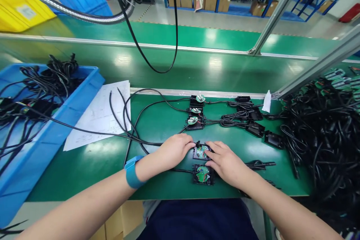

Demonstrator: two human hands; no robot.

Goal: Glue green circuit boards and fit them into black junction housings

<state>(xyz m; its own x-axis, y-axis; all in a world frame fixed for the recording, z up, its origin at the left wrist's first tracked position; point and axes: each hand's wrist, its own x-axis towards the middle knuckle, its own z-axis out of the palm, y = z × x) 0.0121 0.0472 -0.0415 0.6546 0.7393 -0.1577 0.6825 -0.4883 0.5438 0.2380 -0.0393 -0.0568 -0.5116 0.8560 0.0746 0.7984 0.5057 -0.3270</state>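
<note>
Two bare arms (90, 197) reach to a small black case (199, 158). At its far left corner, the left hand (174, 150) pinches close, maybe on the black cable (152, 143); the right hand (225, 160) spreads fingers over its green circuit board (200, 152). It faces up, nearly square, cable side left. It looks light and hard, the board breakable: hold the rims.

Green circuit board (200, 152), black housing (194, 154)

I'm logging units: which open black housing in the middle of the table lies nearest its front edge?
The housing just in front of the one between the left hand and right hand; the others sit farther back.
</note>
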